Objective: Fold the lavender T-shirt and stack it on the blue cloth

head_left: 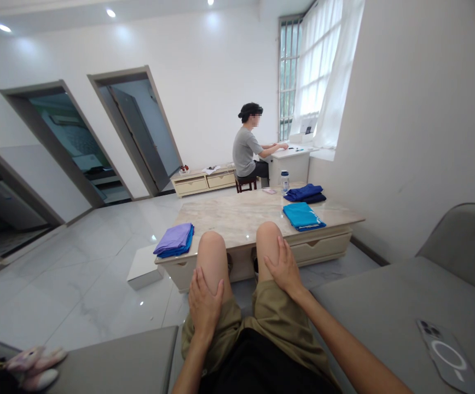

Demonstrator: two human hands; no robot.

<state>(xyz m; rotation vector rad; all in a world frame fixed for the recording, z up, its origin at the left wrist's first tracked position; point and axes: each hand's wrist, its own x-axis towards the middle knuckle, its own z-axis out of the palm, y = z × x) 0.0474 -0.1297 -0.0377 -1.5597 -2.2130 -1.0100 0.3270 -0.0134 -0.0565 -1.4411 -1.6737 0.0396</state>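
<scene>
My left hand (205, 302) lies flat on my left thigh near the knee, its fingers stretched out and holding nothing. On the other leg, my right hand (283, 268) rests open just below the bent knee, thumb apart from the fingers. Beyond my knees stands a low marble-topped table (237, 216). Folded purple and blue cloth (174, 239) is stacked on its left end. A folded turquoise garment (304, 215) lies on the right part, with folded dark blue clothing (304, 192) behind it. A bottle with a dark lid (285, 181) stands upright beside that pile.
I sit on a grey sofa (369, 306); a phone (445, 353) lies on it at right, a plush toy (36, 366) at left. A white box (144, 268) is on the floor. Another person (244, 150) sits at a white desk (290, 164) by the window.
</scene>
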